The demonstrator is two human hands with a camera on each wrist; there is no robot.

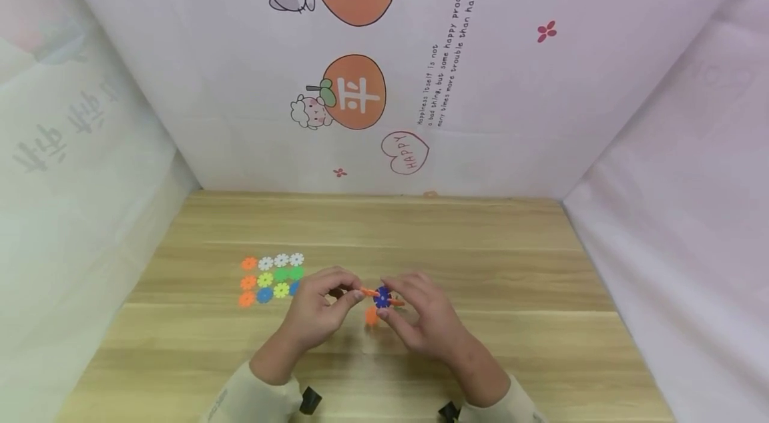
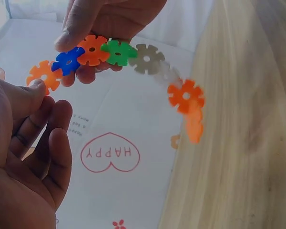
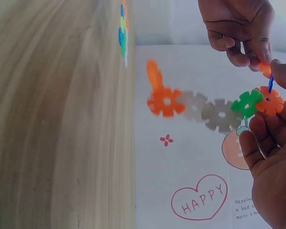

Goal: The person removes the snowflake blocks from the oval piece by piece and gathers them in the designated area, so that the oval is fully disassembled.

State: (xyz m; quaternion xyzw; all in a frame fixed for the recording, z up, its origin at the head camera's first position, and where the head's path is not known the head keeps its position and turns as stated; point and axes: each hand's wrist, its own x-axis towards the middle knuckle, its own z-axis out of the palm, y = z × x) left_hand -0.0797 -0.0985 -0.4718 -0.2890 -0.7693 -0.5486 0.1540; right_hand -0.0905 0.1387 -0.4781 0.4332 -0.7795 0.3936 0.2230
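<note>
My left hand [image 1: 318,306] pinches an orange notched disc [image 2: 44,78] between thumb and forefinger, at one end of a chain of interlocking plastic discs. Fitted to it edge-on is a blue disc [image 1: 382,297], which my right hand [image 1: 426,313] grips from the other side with thumb and fingertips. In the left wrist view the chain runs on through another orange disc [image 2: 93,50], a green disc [image 2: 118,52], a greyish-white disc [image 2: 147,58] and a blurred pale one. Two orange discs [image 3: 166,101] end it, dangling below the hands in the right wrist view.
Loose notched discs [image 1: 265,279] in orange, white, yellow, green and blue lie in rows on the wooden table [image 1: 480,243], left of my hands. My left hand overlaps the nearest blue one. A printed white cloth [image 1: 510,109] stands behind the table, with white sheets along both sides.
</note>
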